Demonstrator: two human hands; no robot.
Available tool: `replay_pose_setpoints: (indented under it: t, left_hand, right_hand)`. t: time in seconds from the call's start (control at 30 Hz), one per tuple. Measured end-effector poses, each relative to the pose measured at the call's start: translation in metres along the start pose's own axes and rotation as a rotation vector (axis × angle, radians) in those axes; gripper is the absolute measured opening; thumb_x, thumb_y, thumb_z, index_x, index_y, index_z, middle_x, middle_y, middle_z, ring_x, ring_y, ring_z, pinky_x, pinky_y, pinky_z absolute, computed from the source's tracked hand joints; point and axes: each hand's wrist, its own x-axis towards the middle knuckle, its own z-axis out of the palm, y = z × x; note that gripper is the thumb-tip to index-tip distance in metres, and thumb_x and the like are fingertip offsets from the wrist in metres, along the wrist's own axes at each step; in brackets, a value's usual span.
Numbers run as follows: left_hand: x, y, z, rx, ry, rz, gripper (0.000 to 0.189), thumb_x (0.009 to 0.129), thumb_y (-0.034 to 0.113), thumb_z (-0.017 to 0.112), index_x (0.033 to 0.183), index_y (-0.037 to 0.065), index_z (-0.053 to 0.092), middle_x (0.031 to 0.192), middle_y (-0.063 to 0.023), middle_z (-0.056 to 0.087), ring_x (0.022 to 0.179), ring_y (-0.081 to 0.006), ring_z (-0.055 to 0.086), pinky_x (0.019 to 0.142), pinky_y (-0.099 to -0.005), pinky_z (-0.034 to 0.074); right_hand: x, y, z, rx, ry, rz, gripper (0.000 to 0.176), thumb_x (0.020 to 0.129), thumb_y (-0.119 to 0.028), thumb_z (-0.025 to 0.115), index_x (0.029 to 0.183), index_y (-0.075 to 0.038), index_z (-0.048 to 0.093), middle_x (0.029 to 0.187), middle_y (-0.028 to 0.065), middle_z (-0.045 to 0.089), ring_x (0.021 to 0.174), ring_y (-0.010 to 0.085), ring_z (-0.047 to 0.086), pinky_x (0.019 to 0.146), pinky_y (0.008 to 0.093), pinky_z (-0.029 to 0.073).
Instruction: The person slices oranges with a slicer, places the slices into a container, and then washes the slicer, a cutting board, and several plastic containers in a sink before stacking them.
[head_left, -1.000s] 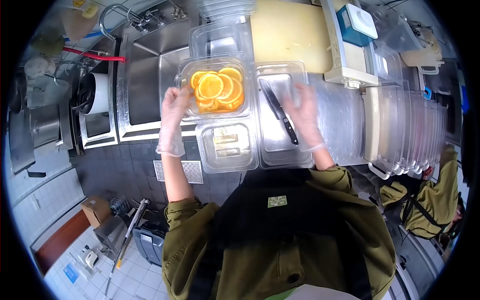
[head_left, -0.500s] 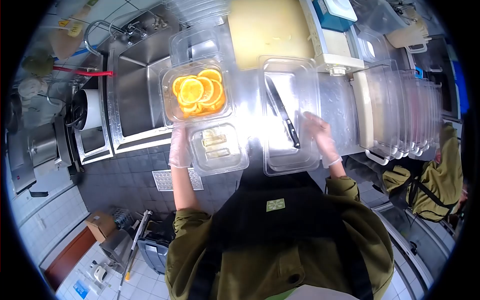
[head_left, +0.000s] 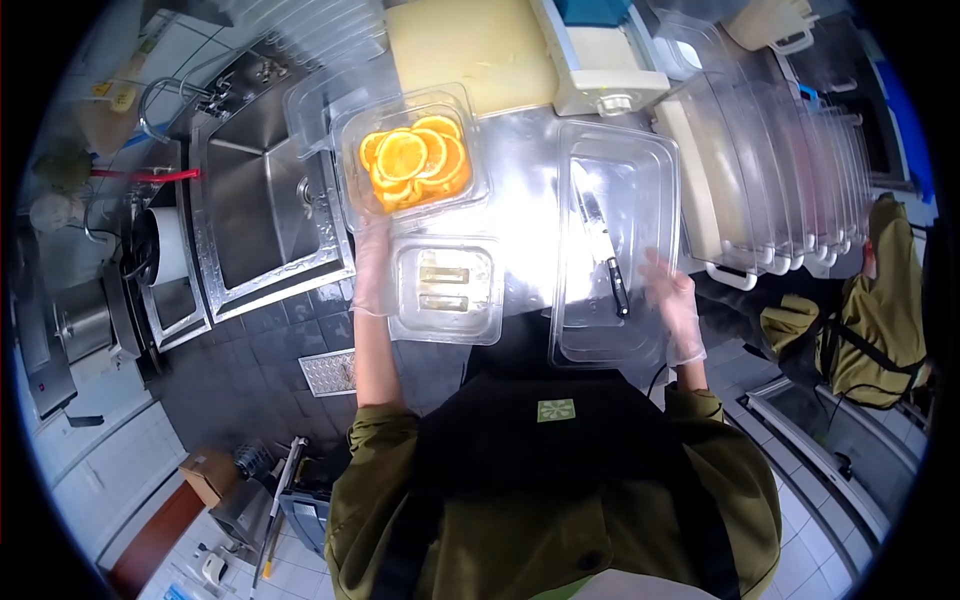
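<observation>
A clear tub of orange slices [head_left: 415, 158] sits on the steel counter [head_left: 520, 170], just right of the sink. My gloved left hand [head_left: 372, 262] grips its near left corner and lies against the left side of a small clear container [head_left: 446, 289] that holds pale yellow pieces. To the right lies a long clear tray [head_left: 640, 170] with a black-handled knife [head_left: 606, 256] inside. My gloved right hand [head_left: 673, 303] holds that tray by its near right edge, and the tray's near end hangs over the counter's front.
A steel sink [head_left: 255, 205] with a tap is at the left. A yellow cutting board [head_left: 470, 45] and a white appliance [head_left: 600, 65] stand at the back. A row of clear containers [head_left: 790, 170] fills the right. Another person [head_left: 870, 315] in an olive jacket stands far right.
The long tray with the knife has slid right and toward me with my right hand. My left hand dropped from the orange tub's side to its near corner.
</observation>
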Motion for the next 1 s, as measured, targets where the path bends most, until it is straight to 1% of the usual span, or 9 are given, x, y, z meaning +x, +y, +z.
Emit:
replay_pose_setpoints:
  t: [0.1,0.2,0.3,0.4,0.6,0.7,0.8,0.9,1.0]
  left_hand:
    - [0.003,-0.012,0.01,0.112,0.039,-0.034,0.04,0.093,0.03,0.047,0.123,0.004,0.047,0.116,-0.003,0.051,0.097,-0.012,0.05,0.083,-0.025,0.041]
    - [0.0,-0.008,0.027,0.028,0.022,-0.028,0.038,0.091,0.024,0.046,0.124,0.005,0.045,0.11,-0.0048,0.054,0.091,-0.0128,0.055,0.069,-0.027,0.05]
    - [-0.005,0.003,0.041,-0.038,-0.042,-0.059,0.039,0.092,0.026,0.047,0.124,0.005,0.045,0.111,-0.0066,0.054,0.095,-0.0155,0.056,0.069,-0.0271,0.051]
    - [0.019,-0.003,0.021,0.132,-0.15,-0.007,0.038,0.092,0.025,0.048,0.124,0.006,0.045,0.111,-0.006,0.055,0.094,-0.0143,0.057,0.069,-0.0249,0.053]
    - [0.051,0.016,0.03,0.338,-0.25,-0.173,0.037,0.092,0.026,0.049,0.125,0.01,0.045,0.106,-0.0035,0.059,0.083,-0.0094,0.06,0.064,-0.0187,0.052]
    - [0.055,0.027,0.049,0.492,-0.347,-0.241,0.036,0.092,0.027,0.048,0.125,0.011,0.046,0.106,-0.0023,0.058,0.082,-0.0086,0.059,0.064,-0.0196,0.051]
    - [0.047,0.023,0.068,0.535,-0.38,-0.203,0.035,0.092,0.028,0.048,0.124,0.013,0.047,0.105,-0.0002,0.058,0.082,-0.0083,0.059,0.065,-0.022,0.051]
    - [0.071,-0.022,0.061,0.549,-0.536,-0.2,0.036,0.091,0.028,0.049,0.124,0.013,0.046,0.108,0.0005,0.057,0.086,-0.0084,0.058,0.068,-0.0247,0.051]
    - [0.026,0.003,0.112,0.524,-0.43,-0.215,0.044,0.082,0.012,0.06,0.123,0.005,0.046,0.09,-0.0044,0.059,0.067,-0.0091,0.058,0.058,-0.0218,0.049]
  right_hand:
    - [-0.016,-0.009,-0.011,-0.06,0.056,0.087,0.03,0.086,-0.006,0.054,0.116,-0.002,0.058,0.067,-0.0094,0.048,0.056,-0.0003,0.04,0.05,0.0147,0.033]
    - [-0.018,0.011,-0.032,-0.078,0.024,0.028,0.034,0.086,-0.013,0.055,0.119,-0.004,0.056,0.09,0.0064,0.064,0.053,0.0026,0.044,0.046,0.017,0.035]
    - [-0.026,0.013,-0.041,-0.07,0.038,0.03,0.034,0.086,-0.015,0.055,0.118,-0.003,0.056,0.088,0.0045,0.063,0.053,0.0025,0.044,0.047,0.0174,0.036]
    - [-0.032,0.014,-0.044,-0.054,0.045,0.024,0.034,0.086,-0.016,0.056,0.118,-0.003,0.056,0.086,0.0029,0.063,0.054,0.003,0.045,0.048,0.0177,0.036]
    - [-0.041,0.009,-0.046,-0.031,0.083,0.021,0.034,0.086,-0.016,0.055,0.117,-0.002,0.056,0.085,0.0015,0.063,0.055,0.0035,0.045,0.05,0.0176,0.037]
    - [-0.047,0.004,-0.048,-0.032,0.105,0.032,0.034,0.086,-0.016,0.055,0.118,-0.002,0.056,0.085,0.0008,0.063,0.057,0.003,0.045,0.052,0.017,0.036]
    - [-0.054,0.006,-0.057,-0.134,0.118,-0.076,0.036,0.086,-0.016,0.055,0.12,-0.003,0.055,0.085,0.0005,0.062,0.058,0.0027,0.043,0.053,0.0164,0.035]
    - [-0.071,-0.007,-0.061,-0.145,0.139,0.01,0.037,0.086,-0.016,0.054,0.121,-0.004,0.054,0.083,0.0004,0.061,0.058,0.0026,0.041,0.053,0.0161,0.034]
    - [-0.086,-0.014,-0.067,-0.168,0.164,0.071,0.038,0.086,-0.017,0.053,0.122,-0.004,0.054,0.082,0.0009,0.061,0.057,0.0027,0.04,0.052,0.0166,0.034]
